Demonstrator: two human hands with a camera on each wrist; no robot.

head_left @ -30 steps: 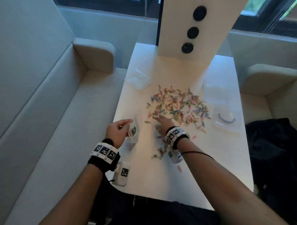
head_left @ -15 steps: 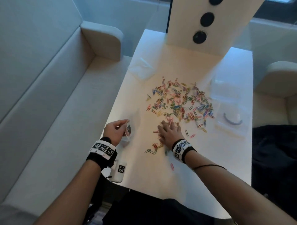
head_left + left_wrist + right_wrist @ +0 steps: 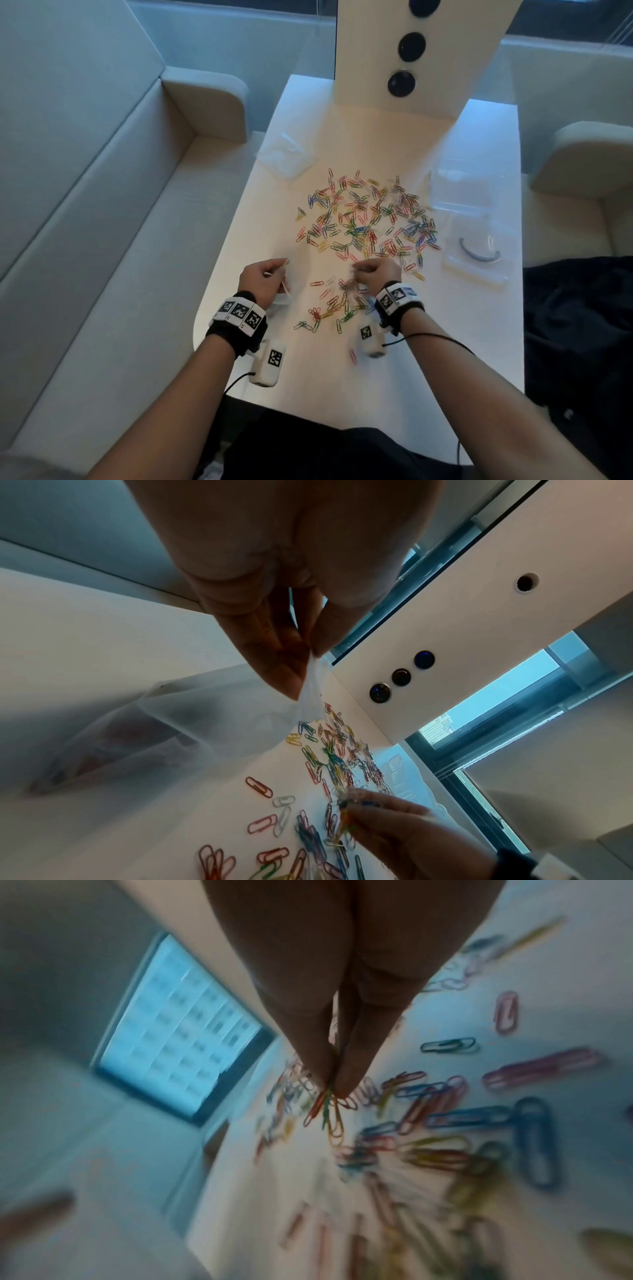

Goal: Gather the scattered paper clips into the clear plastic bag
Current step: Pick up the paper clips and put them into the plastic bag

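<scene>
Coloured wire paper clips [image 3: 366,219] scattered mid-table, few pinched in right hand [image 3: 378,272], clear plastic bag [image 3: 164,723] just left, rim pinched by left hand [image 3: 262,282], mouth facing right.

In front of you stands a white table [image 3: 394,147], and at its far end a white upright panel [image 3: 445,61] rises with round dark buttons [image 3: 401,83] set in a line down its face. On the table's far left lies a crumpled clear wrapper [image 3: 285,156]. To your right rests a clear flat plastic case [image 3: 474,263] with a curved grey piece [image 3: 478,253] inside it. Pale cushioned benches [image 3: 113,212] flank the table on both sides, and a dark cloth [image 3: 579,329] lies on the right one. Behind the panel you can see a window [image 3: 496,696].
</scene>
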